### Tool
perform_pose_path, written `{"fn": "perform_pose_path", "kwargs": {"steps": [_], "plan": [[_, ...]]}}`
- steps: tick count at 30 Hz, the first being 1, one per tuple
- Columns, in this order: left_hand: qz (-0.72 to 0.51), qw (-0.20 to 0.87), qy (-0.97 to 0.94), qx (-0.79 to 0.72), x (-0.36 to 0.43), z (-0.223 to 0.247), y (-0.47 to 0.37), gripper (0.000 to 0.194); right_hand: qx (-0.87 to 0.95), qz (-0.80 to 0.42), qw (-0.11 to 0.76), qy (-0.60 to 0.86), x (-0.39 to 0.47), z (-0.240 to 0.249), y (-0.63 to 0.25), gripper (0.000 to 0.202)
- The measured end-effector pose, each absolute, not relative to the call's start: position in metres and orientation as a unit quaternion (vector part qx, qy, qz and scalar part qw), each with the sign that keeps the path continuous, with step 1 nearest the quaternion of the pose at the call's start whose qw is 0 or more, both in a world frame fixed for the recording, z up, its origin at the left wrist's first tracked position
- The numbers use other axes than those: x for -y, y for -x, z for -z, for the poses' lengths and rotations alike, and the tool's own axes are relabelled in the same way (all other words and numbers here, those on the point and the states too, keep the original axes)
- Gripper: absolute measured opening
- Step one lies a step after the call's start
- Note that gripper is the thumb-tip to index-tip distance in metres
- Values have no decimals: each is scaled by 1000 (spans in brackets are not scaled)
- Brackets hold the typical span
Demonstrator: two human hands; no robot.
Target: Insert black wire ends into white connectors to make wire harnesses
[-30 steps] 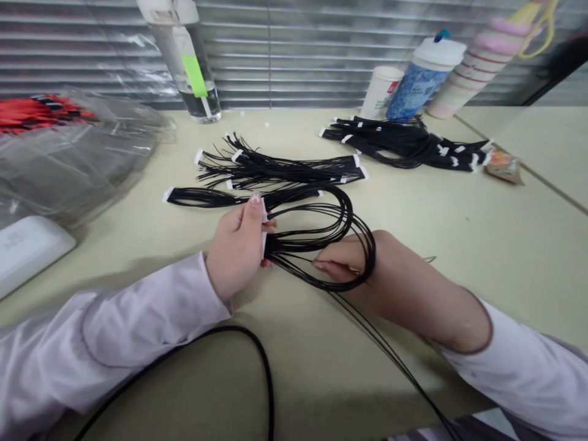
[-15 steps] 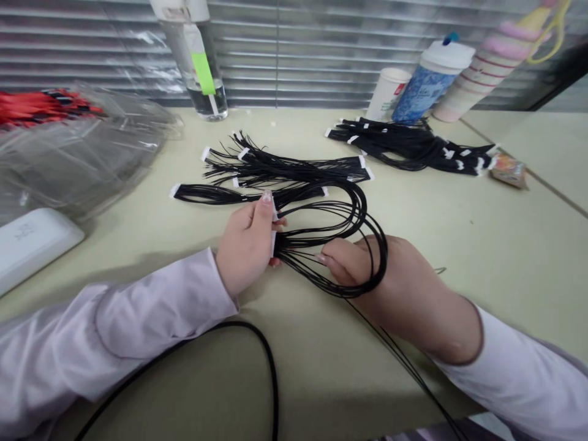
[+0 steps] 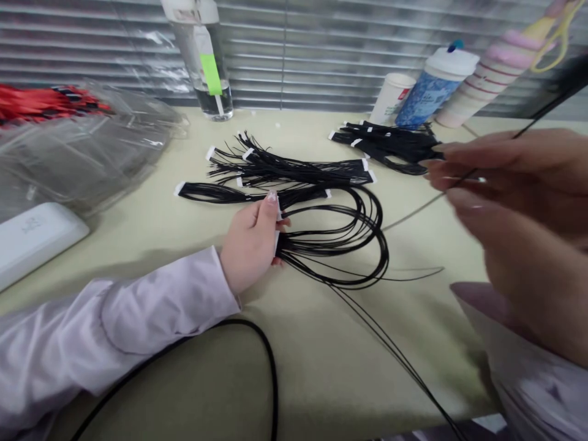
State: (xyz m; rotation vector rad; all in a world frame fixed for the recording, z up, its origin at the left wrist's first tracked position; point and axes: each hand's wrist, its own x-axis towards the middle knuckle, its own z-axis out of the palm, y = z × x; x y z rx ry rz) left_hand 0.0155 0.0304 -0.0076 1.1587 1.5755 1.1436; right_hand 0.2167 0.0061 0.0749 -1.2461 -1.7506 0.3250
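Observation:
My left hand (image 3: 250,242) is closed on the white connectors (image 3: 277,240) of a looped bundle of thin black wires (image 3: 380,214). The loops spread to the right, away from the thumb. Raised at the right, my right hand (image 3: 514,202) has its fingers and thumb closed around a single black wire (image 3: 413,212), which runs from the bundle up past the hand. Behind my left hand lie several black wire harnesses (image 3: 298,168) with white connectors at their ends.
More harnesses (image 3: 390,144) lie farther back. A clear bottle (image 3: 211,79), a white cup (image 3: 390,98), a blue cup (image 3: 432,86) and a pink bottle (image 3: 487,76) stand by the blinds. At left are plastic bags (image 3: 92,153) and a white device (image 3: 41,242). A thick black cable (image 3: 271,361) curves in front.
My right hand has moved from inside the wire loops up and to the right, drawing a wire with it. My left hand keeps its hold on the connectors.

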Motion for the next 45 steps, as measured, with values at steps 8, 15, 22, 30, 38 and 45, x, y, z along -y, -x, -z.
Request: {"fn": "perform_pose_path", "kwargs": {"steps": [8,15,22,30,38,45], "plan": [[-437,381,-566,-585,-22,4,-14,47,760,-249,393,453,-16,-45,-201,26],[-417,363,-622,-554,-21,6,-12,44,856,-137,282,412,-25,-34,-197,8],[-395,339,-683,-512,-19,4,-11,43,878,-116,265,381,-24,-34,-192,10],[-391,327,-684,-522,-19,1,-13,43,883,-78,276,371,-21,-33,-191,11],[-385,332,-681,-528,-19,1,-13,43,883,-79,276,372,-23,-33,-189,12],[-380,338,-679,-530,-20,2,-12,42,890,-37,269,367,-20,-29,-188,16]]}}
